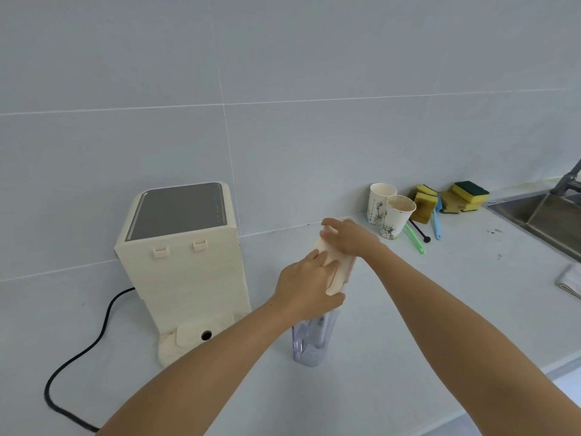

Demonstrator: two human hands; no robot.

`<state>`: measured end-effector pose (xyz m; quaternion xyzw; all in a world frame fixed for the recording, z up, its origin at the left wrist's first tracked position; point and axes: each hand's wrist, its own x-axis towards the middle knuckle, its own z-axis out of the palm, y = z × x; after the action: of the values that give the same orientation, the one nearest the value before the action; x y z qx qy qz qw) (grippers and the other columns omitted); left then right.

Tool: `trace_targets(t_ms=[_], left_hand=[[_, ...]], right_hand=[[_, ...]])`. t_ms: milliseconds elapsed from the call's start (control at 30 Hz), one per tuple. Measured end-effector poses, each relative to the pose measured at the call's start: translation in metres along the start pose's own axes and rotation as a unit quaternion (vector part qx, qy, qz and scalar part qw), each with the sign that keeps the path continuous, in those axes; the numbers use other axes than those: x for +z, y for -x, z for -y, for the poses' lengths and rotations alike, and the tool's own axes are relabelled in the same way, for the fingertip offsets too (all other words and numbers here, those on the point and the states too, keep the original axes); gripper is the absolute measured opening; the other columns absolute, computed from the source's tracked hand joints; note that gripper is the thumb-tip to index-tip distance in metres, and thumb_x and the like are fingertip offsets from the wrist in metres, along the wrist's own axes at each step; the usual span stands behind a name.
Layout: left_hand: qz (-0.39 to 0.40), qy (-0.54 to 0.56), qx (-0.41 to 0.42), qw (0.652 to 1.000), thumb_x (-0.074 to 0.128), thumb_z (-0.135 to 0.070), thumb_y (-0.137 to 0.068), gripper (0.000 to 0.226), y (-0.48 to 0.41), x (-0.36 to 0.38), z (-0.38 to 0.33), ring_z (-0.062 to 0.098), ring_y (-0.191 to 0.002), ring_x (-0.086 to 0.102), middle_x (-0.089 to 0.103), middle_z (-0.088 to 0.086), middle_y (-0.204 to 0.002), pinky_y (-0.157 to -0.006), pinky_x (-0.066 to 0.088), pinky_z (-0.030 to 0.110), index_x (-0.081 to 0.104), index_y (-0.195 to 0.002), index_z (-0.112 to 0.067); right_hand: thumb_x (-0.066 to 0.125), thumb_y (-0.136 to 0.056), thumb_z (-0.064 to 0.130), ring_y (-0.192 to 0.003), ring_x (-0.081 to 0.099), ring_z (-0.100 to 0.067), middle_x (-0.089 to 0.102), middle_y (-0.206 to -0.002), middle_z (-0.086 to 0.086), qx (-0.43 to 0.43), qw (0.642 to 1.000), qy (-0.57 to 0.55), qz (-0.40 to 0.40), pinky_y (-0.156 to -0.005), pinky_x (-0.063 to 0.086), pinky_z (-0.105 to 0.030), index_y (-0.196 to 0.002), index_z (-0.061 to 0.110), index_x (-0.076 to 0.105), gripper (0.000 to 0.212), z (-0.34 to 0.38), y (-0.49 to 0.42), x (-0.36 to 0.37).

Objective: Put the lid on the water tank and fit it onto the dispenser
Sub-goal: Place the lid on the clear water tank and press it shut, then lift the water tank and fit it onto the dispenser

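A clear plastic water tank (309, 341) stands upright on the white counter, right of the cream dispenser (185, 265). A cream lid (338, 269) lies along the tank's top. My left hand (306, 283) grips the lid's near end, thumb wrapped under it. My right hand (345, 236) presses flat on the lid's far end. Both hands hide most of the lid and the tank's rim, so I cannot tell whether the lid is seated. The dispenser's back faces me, with two hooks (180, 248) near the top and a base socket (206, 334).
A black power cord (78, 354) runs left from the dispenser. Two paper cups (390, 212), sponges (452, 199) and brushes (416, 237) sit at the back right. A steel sink (540, 215) is far right, with a cloth (570, 280) by it.
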<state>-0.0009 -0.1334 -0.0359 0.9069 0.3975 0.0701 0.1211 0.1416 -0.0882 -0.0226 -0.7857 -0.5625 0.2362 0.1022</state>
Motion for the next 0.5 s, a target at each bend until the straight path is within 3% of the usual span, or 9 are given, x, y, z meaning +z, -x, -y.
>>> trace_targets(t_ms=[133,267,433,500], left_hand=[[0.035,-0.016,0.020,0.999,0.051,-0.039,-0.087,0.056,-0.001,-0.010,0.022,0.012,-0.144,0.019,0.027,-0.002,-0.155,-0.112,0.031,0.036,0.037,-0.140,-0.025],[0.035,0.005,-0.001,0.999,0.052,-0.042,-0.088,0.054,0.002,-0.013,0.049,0.008,-0.146,0.012,0.020,-0.006,-0.157,-0.115,0.023,0.031,0.037,-0.139,-0.034],[0.002,0.030,-0.015,0.999,0.053,-0.040,-0.087,0.050,0.001,-0.016,0.071,0.011,-0.146,0.013,0.022,-0.003,-0.157,-0.116,0.020,0.030,0.042,-0.136,-0.032],[-0.011,0.038,-0.019,0.999,0.053,-0.038,-0.088,0.048,0.001,-0.017,0.077,0.012,-0.146,0.014,0.023,-0.001,-0.156,-0.115,0.021,0.030,0.043,-0.135,-0.030]], right_hand=[[0.031,-0.086,0.048,-0.114,0.051,-0.030,0.046,-0.125,-0.008,0.027,0.999,-0.015,-0.017,-0.102,0.038,-0.046,-0.127,0.038,0.041,0.044,-0.009,0.001,-0.002],[0.031,-0.089,0.036,-0.105,0.045,-0.021,0.047,-0.100,0.008,0.006,0.999,-0.042,-0.030,-0.097,0.041,-0.041,-0.121,0.027,0.044,0.035,-0.022,0.003,0.001],[0.041,-0.089,0.036,-0.102,0.052,-0.033,0.054,-0.121,-0.018,0.006,0.984,-0.154,-0.089,-0.083,0.038,-0.035,-0.125,0.014,0.045,0.042,-0.033,0.007,0.006],[0.042,-0.089,0.036,-0.096,0.051,-0.033,0.052,-0.122,-0.020,0.014,0.976,-0.191,-0.104,-0.078,0.039,-0.034,-0.124,0.013,0.045,0.042,-0.034,0.010,0.011]])
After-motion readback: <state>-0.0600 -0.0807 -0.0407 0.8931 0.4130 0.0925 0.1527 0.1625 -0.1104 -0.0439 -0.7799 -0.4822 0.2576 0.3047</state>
